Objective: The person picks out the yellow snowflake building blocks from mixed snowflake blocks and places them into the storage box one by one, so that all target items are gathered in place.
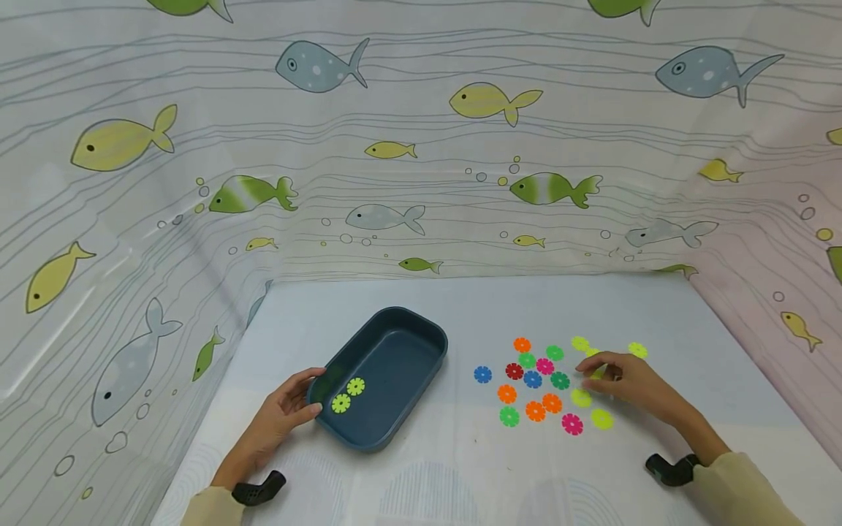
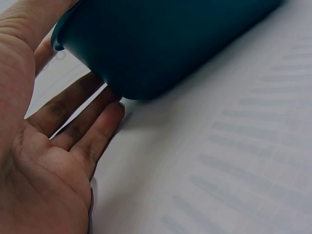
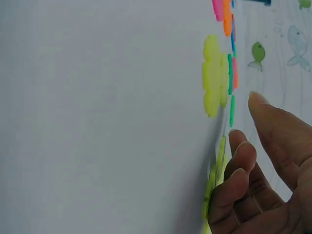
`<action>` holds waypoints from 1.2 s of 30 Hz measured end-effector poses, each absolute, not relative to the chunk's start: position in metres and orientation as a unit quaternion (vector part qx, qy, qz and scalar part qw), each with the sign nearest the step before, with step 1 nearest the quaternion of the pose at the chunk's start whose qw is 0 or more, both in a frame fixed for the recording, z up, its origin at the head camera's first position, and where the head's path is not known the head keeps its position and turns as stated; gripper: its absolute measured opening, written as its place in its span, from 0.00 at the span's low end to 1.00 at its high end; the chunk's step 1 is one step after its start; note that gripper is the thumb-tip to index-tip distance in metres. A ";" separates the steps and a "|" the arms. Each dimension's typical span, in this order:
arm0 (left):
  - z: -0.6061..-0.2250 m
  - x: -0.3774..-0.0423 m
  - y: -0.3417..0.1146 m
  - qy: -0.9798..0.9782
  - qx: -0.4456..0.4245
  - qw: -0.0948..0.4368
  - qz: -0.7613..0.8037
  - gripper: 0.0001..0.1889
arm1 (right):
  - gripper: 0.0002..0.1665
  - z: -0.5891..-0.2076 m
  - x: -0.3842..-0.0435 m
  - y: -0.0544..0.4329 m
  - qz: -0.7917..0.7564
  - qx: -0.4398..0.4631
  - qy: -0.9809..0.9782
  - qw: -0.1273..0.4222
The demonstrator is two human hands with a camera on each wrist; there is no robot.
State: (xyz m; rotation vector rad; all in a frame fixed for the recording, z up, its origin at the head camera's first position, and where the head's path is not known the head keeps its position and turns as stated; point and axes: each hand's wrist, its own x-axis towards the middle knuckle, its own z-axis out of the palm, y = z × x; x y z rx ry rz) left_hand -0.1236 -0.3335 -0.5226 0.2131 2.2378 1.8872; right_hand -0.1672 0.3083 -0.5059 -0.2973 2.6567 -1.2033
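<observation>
A dark blue rectangular tub (image 1: 408,398) stands at an angle on the table, with two yellow-green notched discs (image 1: 348,394) inside. At its near left corner my left hand (image 1: 284,405) grips the wall, thumb at the rim. In the left wrist view, fingers (image 2: 105,122) of that hand touch the tub's outside (image 2: 146,53). My right hand (image 1: 628,380) hovers over the right side of the loose discs, nearest to yellow ones (image 1: 582,398). Thumb and fingers are apart in the right wrist view, holding nothing, beside yellow discs (image 3: 211,78); whether they touch any is unclear.
Several flat notched discs lie scattered mid-right: orange (image 1: 536,411), green (image 1: 509,416), blue (image 1: 483,375), pink (image 1: 572,424) and dark red (image 1: 514,371). A fish-patterned curtain (image 1: 460,219) walls the table at the back and sides.
</observation>
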 end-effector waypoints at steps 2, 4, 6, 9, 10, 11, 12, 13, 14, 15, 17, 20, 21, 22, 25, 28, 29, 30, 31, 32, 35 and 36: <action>-0.524 -0.124 -0.334 0.757 0.070 0.104 0.641 0.34 | 0.18 -0.506 -0.163 0.313 -0.405 -0.096 0.903 0.104; -0.524 -0.123 -0.334 0.758 0.068 0.104 0.641 0.35 | 0.19 -0.507 -0.160 0.318 -0.402 -0.091 0.906 0.102; -0.524 -0.123 -0.334 0.758 0.067 0.104 0.640 0.35 | 0.20 -0.506 -0.156 0.322 -0.397 -0.088 0.909 0.094; -0.523 -0.122 -0.334 0.760 0.070 0.102 0.638 0.34 | 0.22 -0.505 -0.152 0.329 -0.391 -0.078 0.914 0.079; -0.523 -0.123 -0.333 0.760 0.071 0.102 0.638 0.34 | 0.22 -0.504 -0.151 0.331 -0.388 -0.075 0.916 0.074; -0.523 -0.123 -0.333 0.761 0.073 0.101 0.637 0.34 | 0.22 -0.504 -0.150 0.333 -0.386 -0.073 0.917 0.069; -0.523 -0.123 -0.333 0.760 0.074 0.101 0.637 0.34 | 0.23 -0.504 -0.149 0.334 -0.384 -0.070 0.919 0.065; -0.523 -0.123 -0.333 0.761 0.075 0.101 0.637 0.34 | 0.23 -0.505 -0.148 0.336 -0.380 -0.068 0.920 0.061; -0.523 -0.124 -0.334 0.761 0.075 0.100 0.636 0.34 | 0.23 -0.506 -0.148 0.338 -0.377 -0.065 0.922 0.059; -0.524 -0.124 -0.334 0.761 0.076 0.100 0.636 0.34 | 0.24 -0.506 -0.147 0.339 -0.373 -0.063 0.924 0.057; -0.524 -0.124 -0.334 0.763 0.076 0.100 0.634 0.34 | 0.24 -0.508 -0.146 0.342 -0.365 -0.059 0.928 0.053; -0.524 -0.124 -0.334 0.766 0.074 0.099 0.631 0.34 | 0.24 -0.510 -0.144 0.345 -0.354 -0.055 0.932 0.052; -0.524 -0.124 -0.334 0.766 0.073 0.100 0.631 0.34 | 0.25 -0.511 -0.143 0.345 -0.350 -0.052 0.934 0.052; -0.523 -0.124 -0.334 0.765 0.072 0.101 0.632 0.34 | 0.25 -0.511 -0.143 0.346 -0.348 -0.048 0.935 0.051; -0.523 -0.123 -0.334 0.763 0.070 0.104 0.634 0.34 | 0.29 -0.512 -0.142 0.348 -0.343 -0.034 0.937 0.052; -0.522 -0.123 -0.333 0.763 0.070 0.105 0.634 0.34 | 0.34 -0.512 -0.141 0.349 -0.340 -0.019 0.939 0.055; -0.522 -0.123 -0.333 0.763 0.070 0.105 0.633 0.34 | 0.35 -0.511 -0.141 0.349 -0.337 -0.015 0.940 0.057; -0.522 -0.122 -0.333 0.764 0.070 0.104 0.633 0.34 | 0.36 -0.511 -0.142 0.349 -0.333 -0.013 0.941 0.059; -0.522 -0.122 -0.333 0.764 0.070 0.104 0.633 0.34 | 0.36 -0.511 -0.142 0.348 -0.331 -0.010 0.942 0.062; -0.522 -0.122 -0.333 0.765 0.071 0.103 0.632 0.34 | 0.36 -0.510 -0.143 0.348 -0.327 -0.007 0.943 0.063; -0.522 -0.123 -0.333 0.765 0.073 0.102 0.632 0.34 | 0.35 -0.510 -0.144 0.348 -0.314 -0.004 0.947 0.065; -0.522 -0.123 -0.333 0.765 0.074 0.102 0.632 0.34 | 0.35 -0.509 -0.144 0.347 -0.314 -0.004 0.947 0.066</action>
